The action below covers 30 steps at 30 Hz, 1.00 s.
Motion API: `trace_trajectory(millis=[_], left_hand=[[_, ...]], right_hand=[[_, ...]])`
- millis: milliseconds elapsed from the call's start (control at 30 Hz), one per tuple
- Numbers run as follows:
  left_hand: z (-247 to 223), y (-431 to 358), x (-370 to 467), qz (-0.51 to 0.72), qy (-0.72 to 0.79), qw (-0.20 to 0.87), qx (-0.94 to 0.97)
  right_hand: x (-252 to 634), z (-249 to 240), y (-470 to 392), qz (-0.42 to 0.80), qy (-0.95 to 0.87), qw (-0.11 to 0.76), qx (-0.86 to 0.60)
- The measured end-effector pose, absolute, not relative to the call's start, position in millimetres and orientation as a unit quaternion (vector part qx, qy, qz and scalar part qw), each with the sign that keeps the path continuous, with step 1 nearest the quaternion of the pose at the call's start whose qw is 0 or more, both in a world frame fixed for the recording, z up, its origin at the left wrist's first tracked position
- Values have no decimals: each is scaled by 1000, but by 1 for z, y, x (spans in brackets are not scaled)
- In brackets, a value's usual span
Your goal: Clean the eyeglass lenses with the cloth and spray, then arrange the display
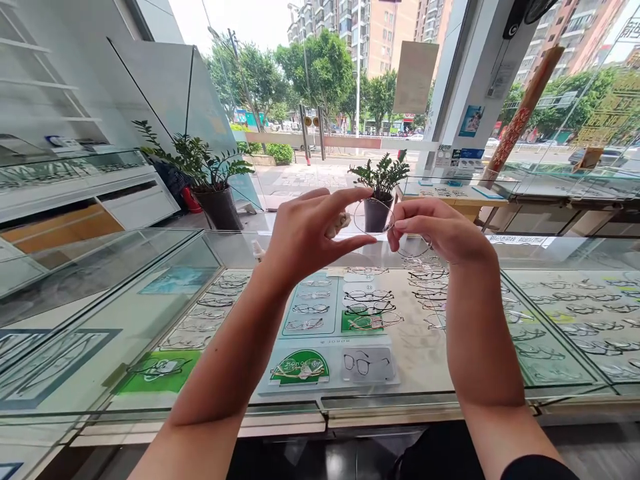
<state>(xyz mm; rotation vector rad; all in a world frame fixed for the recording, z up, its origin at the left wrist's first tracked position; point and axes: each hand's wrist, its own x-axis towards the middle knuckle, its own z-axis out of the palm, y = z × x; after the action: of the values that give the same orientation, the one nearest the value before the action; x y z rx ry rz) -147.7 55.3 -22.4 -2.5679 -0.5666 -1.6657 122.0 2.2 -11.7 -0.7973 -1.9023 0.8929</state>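
A pair of thin-rimmed round eyeglasses (374,232) is held up above the glass display counter. My left hand (320,227) is at the glasses' left side, its thumb and index finger parted around the rim of one lens, the fingertips at its top and bottom edges. My right hand (435,227) pinches the glasses near the middle, with the other lens partly behind its fingers. Below, rows of eyeglasses (369,295) lie inside the counter.
The glass counter (250,402) spans the front, with a clear-lensed frame on a grey card (367,365). Beyond it stand two potted plants (220,207) (376,213), a glass door (313,133) and a second display case (460,193) at the right.
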Motion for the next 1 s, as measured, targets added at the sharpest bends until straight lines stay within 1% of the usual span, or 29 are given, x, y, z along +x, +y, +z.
trace_trajectory(millis=[100, 200, 267, 367, 467, 567, 667, 833, 1000], left_hand=[[-26, 53, -147, -544, -176, -11, -821], [-27, 56, -147, -541, -155, 35, -826], [-28, 58, -148, -547, -146, 60, -822], [-30, 61, -152, -568, -153, 69, -806], [-30, 64, -158, -592, -176, 73, -783], [-28, 65, -165, -627, -189, 78, -752], [-27, 66, -170, -657, -194, 76, -725], [-26, 63, -169, -674, -199, 70, -708], [-28, 63, -166, -676, -199, 54, -707]], right_hand=[[123, -12, 1, 358, -770, 426, -313], [121, -8, -5, 343, -775, 424, -319], [118, -5, -11, 307, -775, 439, -336], [115, -3, -21, 210, -761, 504, -350], [114, -6, -26, 81, -752, 554, -348], [113, -10, -27, -39, -748, 564, -349], [110, -13, -26, -114, -742, 554, -360], [105, -15, -23, -155, -730, 557, -366], [104, -15, -22, -143, -720, 567, -375]])
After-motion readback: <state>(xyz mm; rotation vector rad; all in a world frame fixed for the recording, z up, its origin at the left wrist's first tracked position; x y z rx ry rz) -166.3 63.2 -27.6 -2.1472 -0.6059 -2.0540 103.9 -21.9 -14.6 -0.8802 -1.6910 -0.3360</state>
